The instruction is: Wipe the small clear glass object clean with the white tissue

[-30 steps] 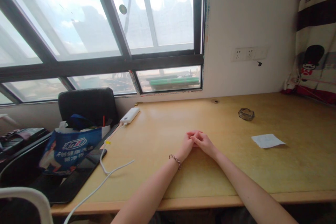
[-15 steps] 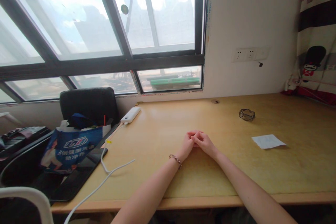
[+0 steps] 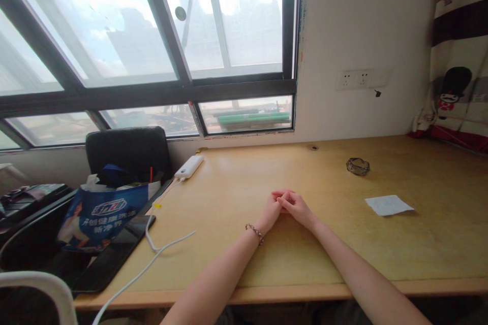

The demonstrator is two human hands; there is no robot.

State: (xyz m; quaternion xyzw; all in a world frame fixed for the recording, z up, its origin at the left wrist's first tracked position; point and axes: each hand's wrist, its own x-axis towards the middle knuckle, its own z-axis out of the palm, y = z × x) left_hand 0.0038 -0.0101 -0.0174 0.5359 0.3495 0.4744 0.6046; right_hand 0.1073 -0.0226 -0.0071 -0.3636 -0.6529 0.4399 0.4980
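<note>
My left hand (image 3: 270, 212) and my right hand (image 3: 299, 207) rest together on the wooden table (image 3: 236, 244), near its middle. Their fingers are folded against each other, thumbs meeting on top, and no object shows in either. Around my left wrist is a braided bracelet (image 3: 255, 233). To the right of my hands lies a white piece of paper (image 3: 389, 205). Beyond the paper sits a brownish, clear-looking dish (image 3: 358, 166), perhaps glass.
A white power bank (image 3: 189, 167) lies at the table's left edge with a white cable (image 3: 154, 259) running forward. Left of it, a blue bag (image 3: 110, 216) stands on a black chair (image 3: 127, 150), beside a dark flat tablet-like panel (image 3: 114, 254). Wall sockets (image 3: 355, 79) are above the table.
</note>
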